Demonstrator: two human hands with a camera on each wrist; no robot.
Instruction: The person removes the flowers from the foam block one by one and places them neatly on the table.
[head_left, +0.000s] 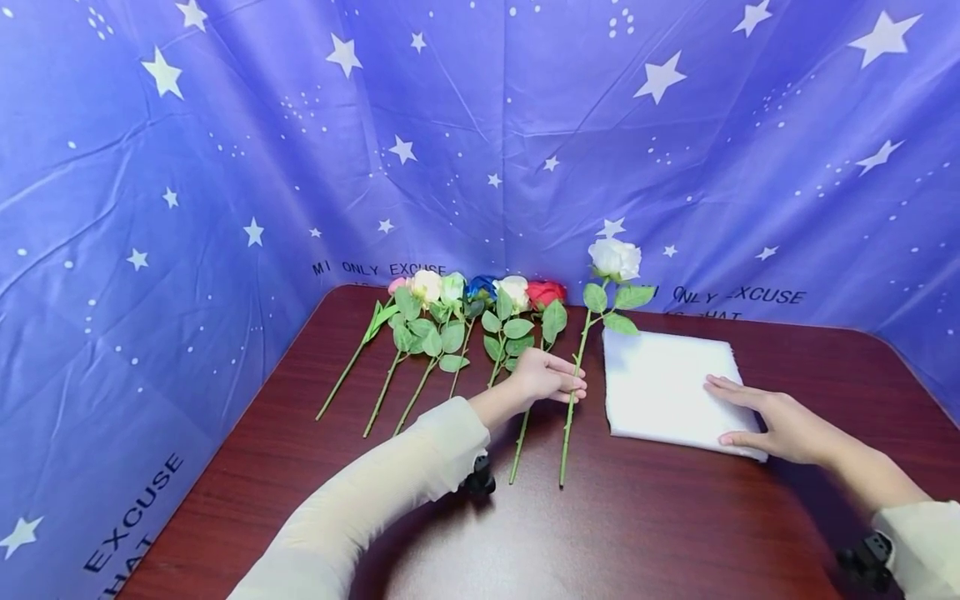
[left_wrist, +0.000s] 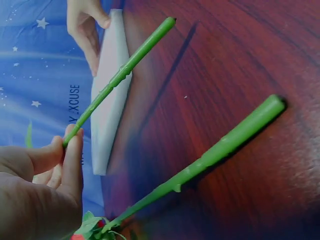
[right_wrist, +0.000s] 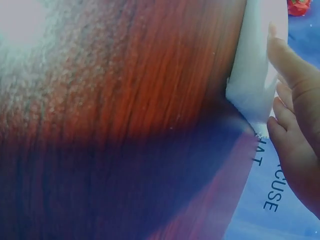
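My left hand (head_left: 542,377) pinches the stem of a white rose (head_left: 615,260) between thumb and fingers. The rose is raised, bloom toward the back, its green stem (left_wrist: 122,74) slanting away from the thumb in the left wrist view. To its right lies a flat, square white pad (head_left: 663,387), soft-looking and frayed along its edge. My right hand (head_left: 798,427) rests on the pad's right side with fingers extended and thumb spread. In the right wrist view, that hand's thumb (right_wrist: 295,65) overlaps the pad. Beneath the left hand lies a red rose (head_left: 546,293), its stem partly hidden.
Several more flowers lie in a row to the left: a white rose (head_left: 513,292), a blue one (head_left: 481,287), a pale green one (head_left: 452,287), a cream one (head_left: 426,286) and a pink flower (head_left: 396,285). A starry blue cloth (head_left: 465,108) hangs behind the dark wooden table (head_left: 645,533).
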